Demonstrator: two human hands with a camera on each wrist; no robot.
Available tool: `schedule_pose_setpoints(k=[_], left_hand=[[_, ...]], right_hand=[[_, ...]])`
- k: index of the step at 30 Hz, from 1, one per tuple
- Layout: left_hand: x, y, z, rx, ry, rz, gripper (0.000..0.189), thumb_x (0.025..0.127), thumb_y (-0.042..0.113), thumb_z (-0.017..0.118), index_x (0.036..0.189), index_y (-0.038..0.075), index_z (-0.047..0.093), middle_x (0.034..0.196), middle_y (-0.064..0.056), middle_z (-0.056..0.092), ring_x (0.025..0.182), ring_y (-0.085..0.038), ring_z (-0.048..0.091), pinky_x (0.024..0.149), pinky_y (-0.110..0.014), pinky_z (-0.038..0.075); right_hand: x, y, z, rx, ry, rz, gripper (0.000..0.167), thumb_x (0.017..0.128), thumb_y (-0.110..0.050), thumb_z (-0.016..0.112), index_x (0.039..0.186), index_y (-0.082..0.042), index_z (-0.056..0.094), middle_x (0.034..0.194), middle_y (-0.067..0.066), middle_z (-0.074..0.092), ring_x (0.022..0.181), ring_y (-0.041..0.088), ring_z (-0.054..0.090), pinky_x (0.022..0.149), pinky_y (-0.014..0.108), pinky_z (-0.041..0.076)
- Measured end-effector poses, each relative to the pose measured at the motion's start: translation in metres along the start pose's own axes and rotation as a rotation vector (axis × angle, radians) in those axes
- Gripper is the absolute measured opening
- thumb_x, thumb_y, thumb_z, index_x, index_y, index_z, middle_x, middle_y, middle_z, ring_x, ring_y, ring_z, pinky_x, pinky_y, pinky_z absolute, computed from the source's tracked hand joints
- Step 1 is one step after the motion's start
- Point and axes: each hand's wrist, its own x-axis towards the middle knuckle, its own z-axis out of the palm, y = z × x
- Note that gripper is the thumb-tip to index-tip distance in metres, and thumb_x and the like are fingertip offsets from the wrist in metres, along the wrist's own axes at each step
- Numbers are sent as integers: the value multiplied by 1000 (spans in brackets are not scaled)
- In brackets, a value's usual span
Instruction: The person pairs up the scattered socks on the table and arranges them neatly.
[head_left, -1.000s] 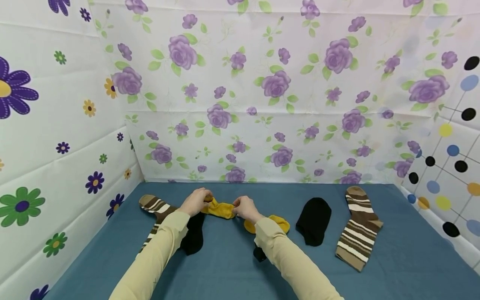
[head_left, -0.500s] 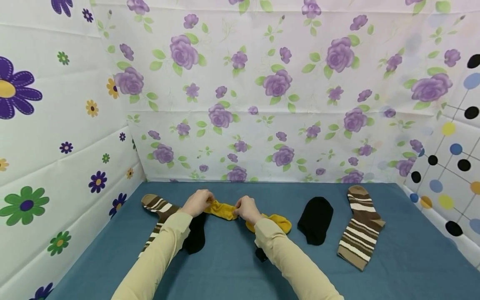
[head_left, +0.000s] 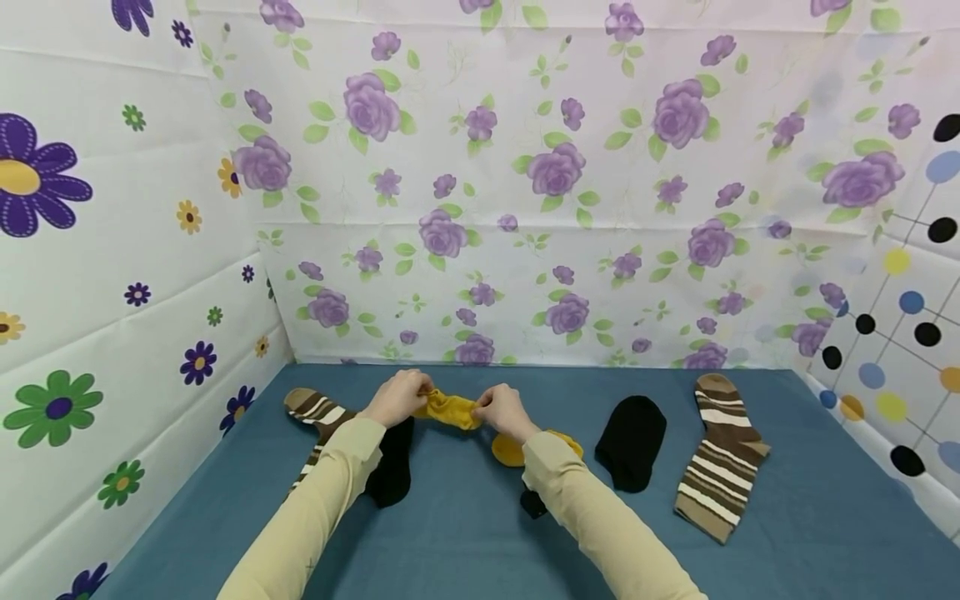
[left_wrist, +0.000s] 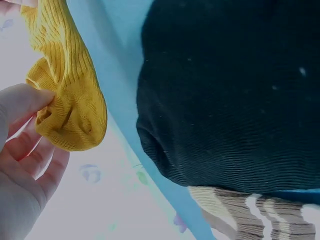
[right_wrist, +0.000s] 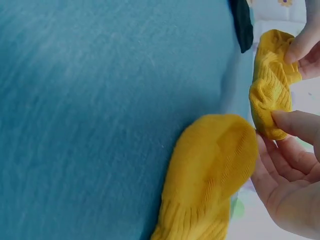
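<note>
A yellow sock point(head_left: 450, 411) is stretched between both hands above the blue cloth. My left hand point(head_left: 397, 398) pinches one end of it between thumb and fingers; the left wrist view shows the thumb pressed on the sock's rounded end point(left_wrist: 75, 120). At the other end my right hand point(head_left: 504, 412) pinches the ribbed knit with thumb and fingertips. Another yellow sock point(right_wrist: 205, 170) lies on the cloth below the right hand, partly covered by the right sleeve in the head view. A black sock point(head_left: 392, 471) lies under the left wrist, beside a brown striped sock point(head_left: 318, 414).
On the right of the blue cloth point(head_left: 465, 533) lie a black sock point(head_left: 632, 442) and a brown-and-white striped sock point(head_left: 722, 458). A small black item point(head_left: 533, 503) shows beside the right forearm. Flower-printed sheets point(head_left: 480, 183) stand behind and at the left.
Both hands have lifted the yellow sock slightly, and the right hand has shifted a little to the right. The other socks lie where they were.
</note>
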Motion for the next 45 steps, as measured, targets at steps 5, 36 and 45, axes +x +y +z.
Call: schedule_pose_setpoints(k=[5,36,45], left_hand=[[2,2,-2,-18,15,-8,16,82,-5,59,94,3,67,88,-7,59,80,-20,57,67,-32,47],[1,31,-11,-179,34,32,16,83,-4,61,95,4,68,91,-5,62,82,-18,58,71,-32,47],[4,41,-14,-162,40,64,16,83,-3,60,96,4,68,92,-5,62,82,-18,58,72,-33,47]], right_hand=[[-1,2,-5,39,18,17,6,83,-4,65,81,0,69,76,6,63,72,27,60,58,28,47],[-19,-4,-38,294,-8,141,14,85,-7,63,93,4,65,85,11,61,84,34,60,74,42,48],[-21,-1,-47,335,18,164,15,85,-6,63,95,5,64,84,12,61,79,30,61,75,43,47]])
